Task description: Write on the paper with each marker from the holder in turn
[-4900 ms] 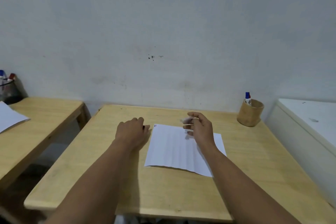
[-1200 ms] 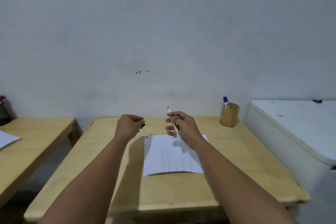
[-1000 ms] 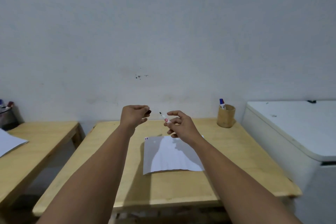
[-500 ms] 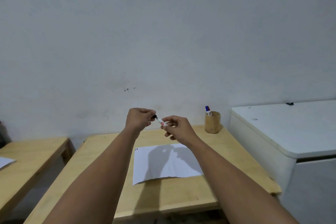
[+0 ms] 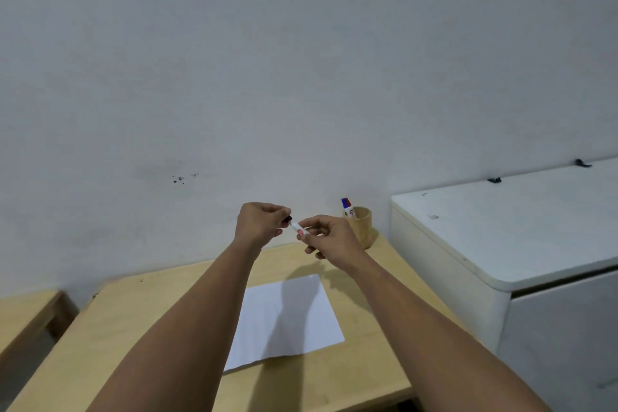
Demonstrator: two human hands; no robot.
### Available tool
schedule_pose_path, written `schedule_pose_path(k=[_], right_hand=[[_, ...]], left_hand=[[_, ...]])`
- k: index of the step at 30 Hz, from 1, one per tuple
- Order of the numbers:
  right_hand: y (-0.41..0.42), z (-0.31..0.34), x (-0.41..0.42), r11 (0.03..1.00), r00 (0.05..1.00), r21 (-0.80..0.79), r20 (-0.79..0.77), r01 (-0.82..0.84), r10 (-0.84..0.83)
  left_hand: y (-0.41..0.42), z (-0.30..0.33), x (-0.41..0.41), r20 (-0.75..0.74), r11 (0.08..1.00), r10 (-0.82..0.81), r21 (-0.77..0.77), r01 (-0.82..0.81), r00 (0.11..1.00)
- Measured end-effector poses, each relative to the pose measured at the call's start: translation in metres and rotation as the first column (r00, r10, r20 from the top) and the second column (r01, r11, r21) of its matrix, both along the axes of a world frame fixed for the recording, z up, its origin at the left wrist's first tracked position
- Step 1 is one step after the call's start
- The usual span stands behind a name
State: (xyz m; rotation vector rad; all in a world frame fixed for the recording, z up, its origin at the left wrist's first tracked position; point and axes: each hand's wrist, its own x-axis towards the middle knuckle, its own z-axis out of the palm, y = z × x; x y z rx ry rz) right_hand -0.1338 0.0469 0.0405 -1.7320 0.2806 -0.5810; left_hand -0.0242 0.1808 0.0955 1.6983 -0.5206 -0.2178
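Observation:
Both hands are raised above the wooden table (image 5: 140,328). My right hand (image 5: 329,237) pinches the white barrel of a marker (image 5: 297,228). My left hand (image 5: 260,221) is closed on the marker's black cap (image 5: 286,219), which sits at the marker's tip end; whether it is fully seated I cannot tell. The white paper (image 5: 291,314) lies flat on the table below the hands, partly shadowed by them. A round wooden holder (image 5: 363,226) stands at the table's far right corner with a blue-capped marker (image 5: 347,207) upright in it.
A white cabinet (image 5: 521,237) abuts the table's right side, its top higher than the table. A second wooden table (image 5: 20,318) stands to the left across a narrow gap. A plain white wall rises behind.
Both hands rose from the paper and came together, the left bringing the black cap to the marker's tip. The camera tilted up, so the table sits lower in view.

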Motion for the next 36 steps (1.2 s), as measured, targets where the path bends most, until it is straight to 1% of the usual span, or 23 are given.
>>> schedule_pose_path(k=[2, 4, 7, 9, 13, 15, 16, 18, 19, 21, 23, 25, 30, 36], right_hand=[[-0.015, -0.006, -0.002, 0.999, 0.999, 0.027, 0.006, 0.042, -0.042], [-0.031, -0.009, -0.005, 0.994, 0.995, 0.043, 0.007, 0.096, -0.096], [-0.06, -0.015, -0.007, 0.991, 0.99, -0.003, -0.024, 0.137, -0.137], [-0.079, -0.02, -0.006, 0.986, 0.986, -0.032, -0.013, 0.163, -0.163], [-0.113, -0.025, 0.003, 0.974, 0.974, 0.027, 0.021, 0.226, -0.227], [-0.133, -0.022, 0.011, 0.96, 0.959, 0.011, 0.035, 0.281, -0.281], [-0.141, -0.019, 0.014, 0.95, 0.949, -0.015, 0.048, 0.312, -0.311], [-0.161, -0.011, 0.023, 0.919, 0.921, -0.074, 0.083, 0.386, -0.38], [-0.17, -0.007, 0.027, 0.903, 0.904, -0.084, 0.11, 0.422, -0.413], [-0.185, -0.003, 0.036, 0.886, 0.879, -0.047, 0.157, 0.461, -0.45], [-0.195, -0.004, 0.047, 0.894, 0.88, -0.005, 0.177, 0.449, -0.441], [-0.198, -0.009, 0.057, 0.905, 0.894, -0.004, 0.157, 0.425, -0.419], [-0.196, -0.013, 0.073, 0.915, 0.91, -0.026, 0.119, 0.402, -0.396], [-0.187, -0.027, 0.071, 0.915, 0.924, -0.136, 0.012, 0.38, -0.382]], left_hand=[[-0.022, -0.007, -0.002, 0.0, 1.0, 0.0, -0.005, 0.0, 1.0], [-0.045, -0.014, -0.004, -0.034, 1.0, -0.016, -0.025, 0.015, 0.999], [-0.075, -0.023, -0.007, -0.072, 0.997, -0.077, -0.012, 0.077, 0.994], [-0.092, -0.026, -0.009, -0.091, 0.992, -0.122, 0.0, 0.122, 0.988], [-0.126, -0.022, -0.007, -0.119, 0.977, -0.215, -0.012, 0.215, 0.969], [-0.147, -0.019, -0.001, -0.108, 0.964, -0.266, -0.027, 0.264, 0.958], [-0.154, -0.02, 0.0, -0.083, 0.964, -0.265, -0.025, 0.264, 0.961], [-0.169, -0.032, 0.007, -0.018, 0.976, -0.218, 0.021, 0.218, 0.976], [-0.176, -0.042, 0.012, 0.016, 0.979, -0.196, 0.068, 0.194, 0.981], [-0.188, -0.066, 0.019, 0.037, 0.961, -0.214, 0.187, 0.203, 0.976], [-0.199, -0.09, 0.026, 0.007, 0.931, -0.259, 0.269, 0.248, 0.966], [-0.207, -0.108, 0.031, 0.006, 0.913, -0.277, 0.313, 0.261, 0.961], [-0.222, -0.127, 0.032, 0.069, 0.936, -0.247, 0.276, 0.22, 0.966], [-0.217, -0.121, 0.027, 0.127, 0.941, -0.253, 0.263, 0.213, 0.959]])
